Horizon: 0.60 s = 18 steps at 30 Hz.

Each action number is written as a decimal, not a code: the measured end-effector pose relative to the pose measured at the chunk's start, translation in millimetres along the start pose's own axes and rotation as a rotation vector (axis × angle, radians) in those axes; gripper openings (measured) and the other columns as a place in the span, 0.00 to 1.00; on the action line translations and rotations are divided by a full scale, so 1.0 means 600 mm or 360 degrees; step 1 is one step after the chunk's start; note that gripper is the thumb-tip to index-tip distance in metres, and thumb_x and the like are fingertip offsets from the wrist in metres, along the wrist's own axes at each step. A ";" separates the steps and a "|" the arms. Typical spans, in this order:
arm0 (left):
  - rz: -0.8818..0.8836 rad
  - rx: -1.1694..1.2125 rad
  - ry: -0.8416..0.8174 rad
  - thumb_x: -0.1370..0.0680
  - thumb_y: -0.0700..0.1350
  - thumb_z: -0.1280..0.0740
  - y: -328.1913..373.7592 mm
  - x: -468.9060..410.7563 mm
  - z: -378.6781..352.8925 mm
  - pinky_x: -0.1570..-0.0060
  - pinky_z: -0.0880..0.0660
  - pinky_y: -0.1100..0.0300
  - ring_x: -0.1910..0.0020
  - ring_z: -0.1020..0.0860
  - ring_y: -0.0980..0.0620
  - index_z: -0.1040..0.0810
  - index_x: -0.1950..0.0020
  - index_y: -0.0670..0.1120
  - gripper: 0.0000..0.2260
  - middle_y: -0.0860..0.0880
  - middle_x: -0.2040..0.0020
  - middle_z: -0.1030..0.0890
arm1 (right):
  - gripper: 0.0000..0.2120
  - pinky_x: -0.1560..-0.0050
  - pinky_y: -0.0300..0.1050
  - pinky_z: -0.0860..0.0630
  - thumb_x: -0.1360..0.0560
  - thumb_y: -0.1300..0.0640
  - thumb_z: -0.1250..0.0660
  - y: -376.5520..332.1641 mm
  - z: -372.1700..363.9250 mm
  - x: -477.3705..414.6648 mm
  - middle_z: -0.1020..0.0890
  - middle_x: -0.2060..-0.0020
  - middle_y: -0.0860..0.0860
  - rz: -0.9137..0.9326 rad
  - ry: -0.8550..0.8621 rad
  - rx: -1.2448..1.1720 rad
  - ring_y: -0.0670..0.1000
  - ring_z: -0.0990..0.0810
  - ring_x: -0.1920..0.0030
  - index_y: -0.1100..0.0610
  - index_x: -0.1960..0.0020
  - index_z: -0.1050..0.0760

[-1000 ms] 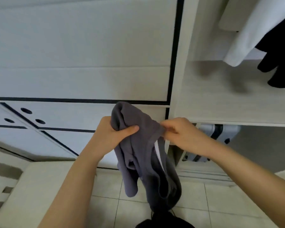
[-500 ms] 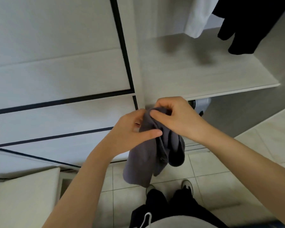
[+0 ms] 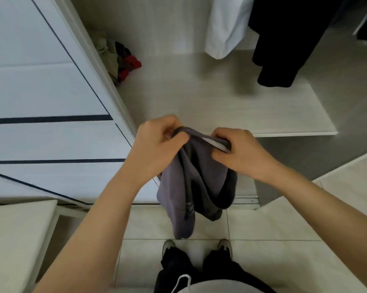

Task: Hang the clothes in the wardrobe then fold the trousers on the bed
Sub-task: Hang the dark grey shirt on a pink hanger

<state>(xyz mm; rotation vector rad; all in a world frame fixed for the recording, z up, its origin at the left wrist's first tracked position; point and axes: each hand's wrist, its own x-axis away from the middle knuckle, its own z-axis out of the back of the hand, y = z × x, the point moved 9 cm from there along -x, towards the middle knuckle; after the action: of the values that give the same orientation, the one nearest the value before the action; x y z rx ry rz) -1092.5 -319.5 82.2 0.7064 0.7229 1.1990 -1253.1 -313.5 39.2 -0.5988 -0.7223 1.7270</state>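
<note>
A grey garment [image 3: 191, 187] hangs bunched in front of me over the tiled floor. My left hand [image 3: 157, 142] grips its top edge at the left. My right hand [image 3: 235, 151] pinches the same edge at the right, where a pale inner band shows. Behind my hands is the open wardrobe with its pale shelf [image 3: 231, 108]. A white garment [image 3: 224, 26] and a black garment [image 3: 284, 43] hang above that shelf.
A white sliding wardrobe door [image 3: 47, 98] with dark lines fills the left. Crumpled clothes [image 3: 119, 58] lie at the shelf's back left corner. A pale padded surface [image 3: 15, 240] is at lower left and another [image 3: 347, 197] at right. My shoes [image 3: 168, 246] stand on the tiles.
My view has tilted down and right, bringing in more of the wardrobe shelf. My hands have moved apart along the garment's top edge, spreading it between them.
</note>
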 end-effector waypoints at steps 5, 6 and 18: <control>0.0145 0.0266 0.0515 0.24 0.41 0.37 0.013 0.004 0.024 0.67 0.36 0.62 0.67 0.33 0.56 0.29 0.61 0.36 0.09 0.45 0.67 0.32 | 0.07 0.59 0.46 0.25 0.27 0.57 0.30 0.110 0.046 0.010 0.20 0.64 0.47 -0.0074 0.0083 0.0200 0.49 0.23 0.62 0.47 0.57 0.27; 0.0154 0.0245 0.0570 0.24 0.41 0.37 0.011 0.004 0.032 0.66 0.35 0.60 0.66 0.32 0.55 0.29 0.60 0.35 0.10 0.43 0.66 0.32 | 0.07 0.58 0.47 0.25 0.27 0.57 0.31 0.123 0.053 0.011 0.20 0.63 0.48 -0.0081 0.0073 0.0245 0.51 0.22 0.61 0.48 0.57 0.27; 0.0165 -0.0684 0.0681 0.22 0.37 0.35 -0.038 -0.001 0.051 0.56 0.36 0.65 0.57 0.27 0.50 0.15 0.50 0.43 0.08 0.43 0.54 0.25 | 0.08 0.60 0.20 0.33 0.24 0.62 0.33 0.105 0.167 -0.001 0.22 0.61 0.40 -0.0038 0.0255 0.0085 0.35 0.24 0.60 0.48 0.52 0.24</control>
<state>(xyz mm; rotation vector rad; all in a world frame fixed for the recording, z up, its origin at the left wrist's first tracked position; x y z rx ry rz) -1055.0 -327.8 81.9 0.1284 0.7486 1.5621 -1365.2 -343.2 61.7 -0.6804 -0.5672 1.6503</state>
